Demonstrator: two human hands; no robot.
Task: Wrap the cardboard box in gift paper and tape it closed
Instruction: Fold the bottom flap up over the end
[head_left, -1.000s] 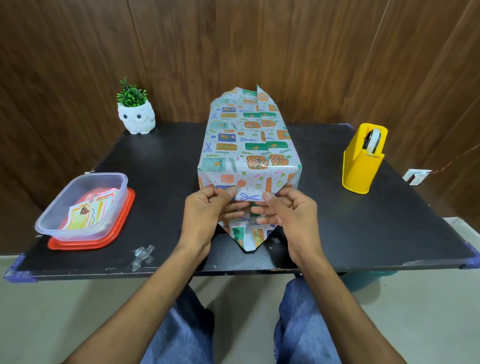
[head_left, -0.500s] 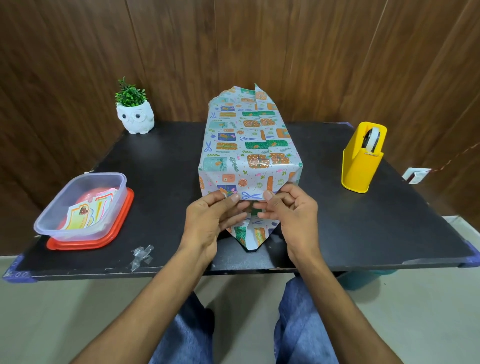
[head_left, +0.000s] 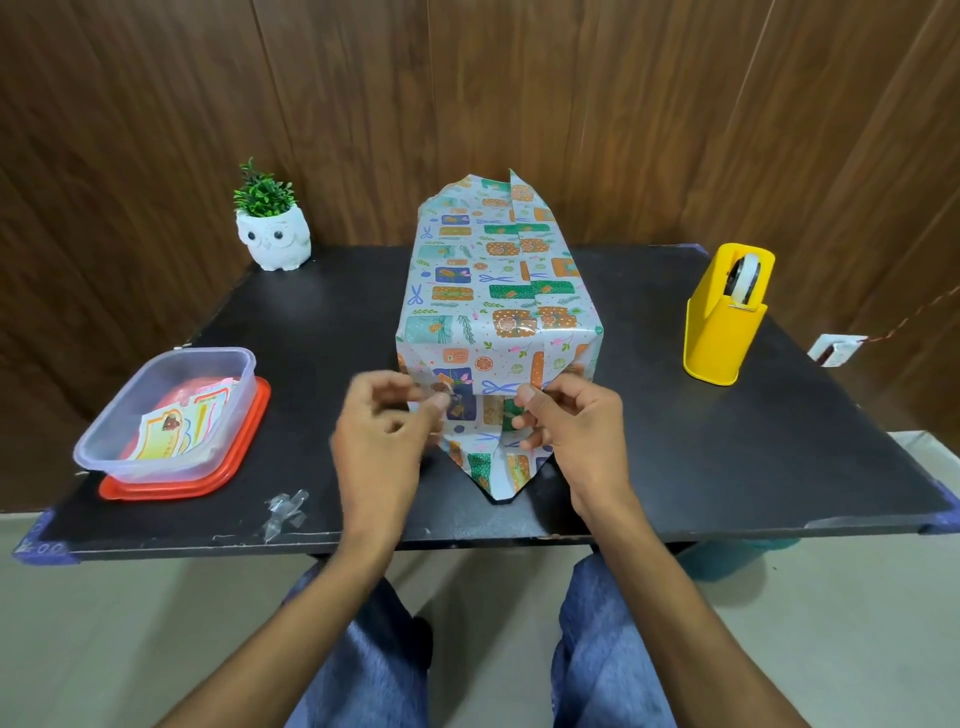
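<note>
head view: the box (head_left: 483, 312) sits just beyond both hands on the table (head_left: 701, 467). it is covered in paper (head_left: 457, 270), with a seam running along the top. the near end looks to be the step in hand. its side folds are in, and the pointed flap (head_left: 501, 470) lies flat on the table between the two wrists, not yet lifted against the end face.

the right hand (head_left: 571, 431) has its thumb on the upper fold and curled fingers against the paper below, so it seems to pinch the paper there. the left hand (head_left: 384, 436) is blurred, its fingers loosely curled with the tips at the left edge of the end face. something clear may sit at a fingertip, but i cannot tell whether it grips anything. past the hands, the far end of the paper stands up unfolded.

i'd judge the wrapping about half done. the next move calls for creasing the side folds tight and raising the flap against the end. one hand must then pin it while the other gets tape from the dispenser (head_left: 724, 322), well to the right of the right hand. a slack hold could let the folds spring open. a tape scrap (head_left: 285, 512) lies just left of the left wrist.
</note>
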